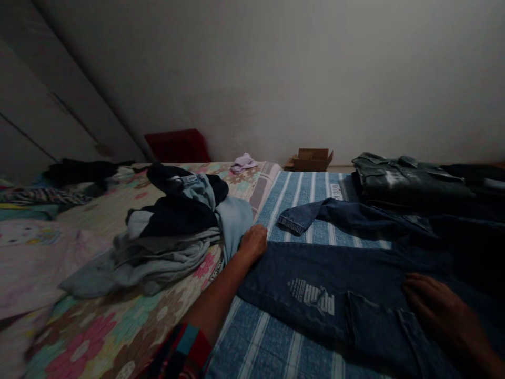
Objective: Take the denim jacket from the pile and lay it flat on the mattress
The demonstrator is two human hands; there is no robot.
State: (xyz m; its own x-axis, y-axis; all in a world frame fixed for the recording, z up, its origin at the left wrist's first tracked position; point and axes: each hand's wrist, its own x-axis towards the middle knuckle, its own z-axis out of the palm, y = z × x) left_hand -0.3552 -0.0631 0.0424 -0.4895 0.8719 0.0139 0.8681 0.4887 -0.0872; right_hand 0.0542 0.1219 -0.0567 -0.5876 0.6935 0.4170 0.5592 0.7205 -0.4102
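Dark blue jeans [366, 263] lie spread across the striped sheet. The near leg carries a white printed logo and a side pocket, and the far leg is bent and rumpled behind it. My left hand [254, 242] is closed on the hem corner of the near leg, at its left end. My right hand [434, 305] rests on the upper part of the jeans, fingers laid out on the denim. The waist end runs into shadow at the right and is hard to make out.
A loose heap of grey, navy and light blue clothes [177, 226] sits left of my left hand. Folded dark trousers [406, 176] are stacked at the far right. Pink clothing [35, 258] lies at left. A cardboard box [311, 159] and red object [177, 145] stand by the wall.
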